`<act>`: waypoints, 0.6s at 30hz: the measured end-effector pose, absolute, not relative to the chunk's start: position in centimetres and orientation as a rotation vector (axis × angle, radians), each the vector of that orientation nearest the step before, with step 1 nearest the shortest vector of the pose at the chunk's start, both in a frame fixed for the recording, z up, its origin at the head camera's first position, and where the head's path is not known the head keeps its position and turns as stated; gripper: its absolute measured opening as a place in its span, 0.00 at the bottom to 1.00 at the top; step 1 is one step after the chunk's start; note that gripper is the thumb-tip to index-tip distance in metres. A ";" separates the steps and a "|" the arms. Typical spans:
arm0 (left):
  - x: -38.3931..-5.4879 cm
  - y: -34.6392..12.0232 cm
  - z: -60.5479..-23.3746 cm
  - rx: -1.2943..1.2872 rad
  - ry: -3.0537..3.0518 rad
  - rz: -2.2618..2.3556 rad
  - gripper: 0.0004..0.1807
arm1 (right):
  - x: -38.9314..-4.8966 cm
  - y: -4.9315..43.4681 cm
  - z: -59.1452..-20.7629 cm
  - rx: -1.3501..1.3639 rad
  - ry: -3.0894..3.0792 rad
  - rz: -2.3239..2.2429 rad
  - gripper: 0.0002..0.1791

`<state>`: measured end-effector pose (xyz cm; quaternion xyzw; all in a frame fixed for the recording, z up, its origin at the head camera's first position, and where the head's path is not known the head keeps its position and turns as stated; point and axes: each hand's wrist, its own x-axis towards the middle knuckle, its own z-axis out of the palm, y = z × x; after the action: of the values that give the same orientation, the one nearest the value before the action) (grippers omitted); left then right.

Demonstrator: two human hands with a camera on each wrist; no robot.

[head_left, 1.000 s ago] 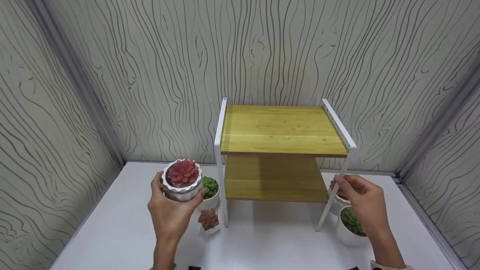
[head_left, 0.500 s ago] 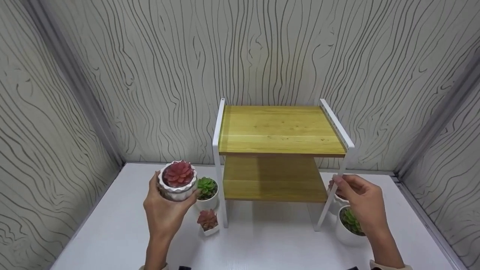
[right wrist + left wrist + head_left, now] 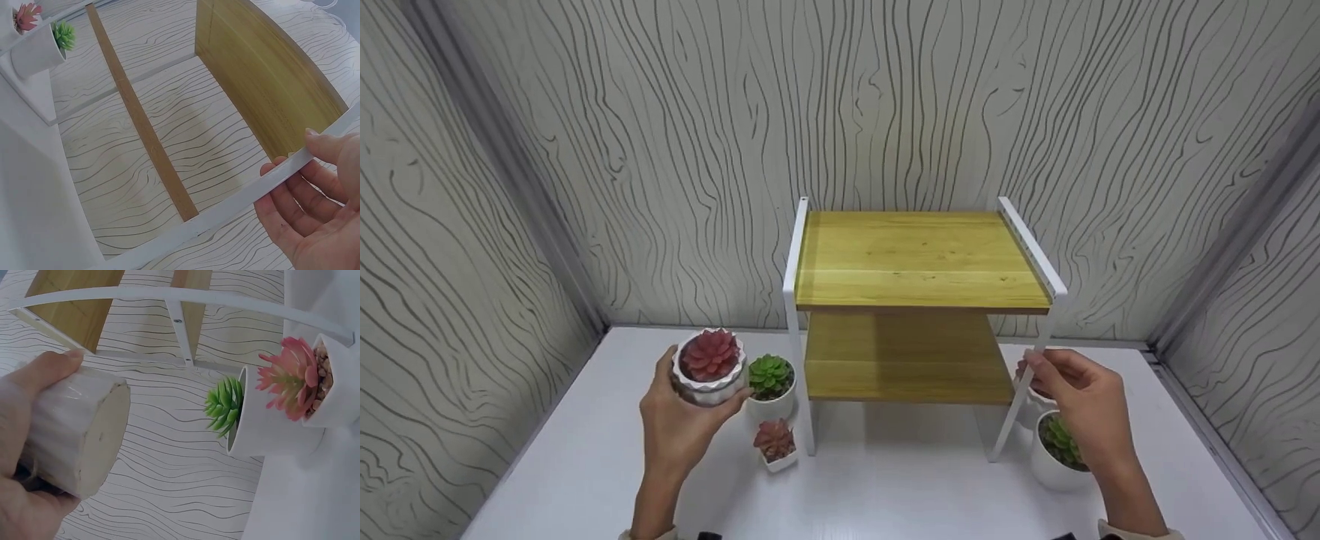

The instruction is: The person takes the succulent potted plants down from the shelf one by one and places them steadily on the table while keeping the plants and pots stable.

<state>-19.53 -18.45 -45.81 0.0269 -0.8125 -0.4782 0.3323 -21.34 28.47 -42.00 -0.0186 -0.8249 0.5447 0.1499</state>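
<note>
My left hand [image 3: 679,420] grips a white fluted pot [image 3: 709,386] with a red succulent [image 3: 712,355] in it, left of the shelf. In the left wrist view the pot's flat underside [image 3: 104,439] shows, held above the table. My right hand [image 3: 1084,401] pinches the white front right leg [image 3: 270,180] of the two-tier shelf [image 3: 922,262], thumb on one side and fingers curled behind. Beside the shelf's left leg stand a round pot with a green succulent [image 3: 770,377] and a small white pot with a pink-red succulent [image 3: 775,440].
Right of the shelf, a white pot with a green succulent [image 3: 1061,450] stands partly behind my right wrist. Another pot [image 3: 1039,401] behind it is mostly hidden by my hand. The white table [image 3: 885,495] is bounded by wood-patterned panels [image 3: 885,97] at the back and sides.
My left hand has moved left and slightly down with the red succulent pot, away from the shelf. My right hand keeps its hold on the shelf leg.
</note>
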 end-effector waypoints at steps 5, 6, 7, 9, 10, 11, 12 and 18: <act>-19.9 -19.2 -46.6 0.017 -2.156 -1.251 0.60 | -21.3 28.5 -41.9 -0.050 -2.357 1.557 0.22; -20.0 -19.4 -46.8 0.008 -2.163 -1.248 0.60 | -21.3 28.5 -41.9 -0.053 -2.357 1.558 0.23; -20.1 -19.5 -47.0 0.002 -2.170 -1.246 0.60 | -21.4 28.5 -41.9 -0.057 -2.360 1.560 0.23; -20.3 -19.9 -47.5 -0.005 -2.183 -1.245 0.60 | -21.4 28.4 -41.9 -0.069 -2.372 1.562 0.23; -20.4 -20.1 -47.8 -0.007 -2.189 -1.245 0.60 | -21.4 28.4 -41.9 -0.077 -2.379 1.562 0.24; -20.5 -20.2 -48.1 -0.010 -2.196 -1.247 0.59 | -21.4 28.4 -42.0 -0.083 -2.385 1.562 0.24; -20.6 -20.4 -48.3 -0.012 -2.204 -1.252 0.59 | -21.4 28.4 -42.0 -0.090 -2.387 1.562 0.24; -21.0 -21.4 -49.7 0.024 -2.243 -1.307 0.60 | -21.3 28.3 -42.0 -0.109 -2.392 1.558 0.24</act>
<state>-21.01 -21.36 -49.70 0.0088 -0.8321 -0.4848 0.2693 -21.30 28.34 -42.02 -0.0377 -0.8289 0.5398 0.1417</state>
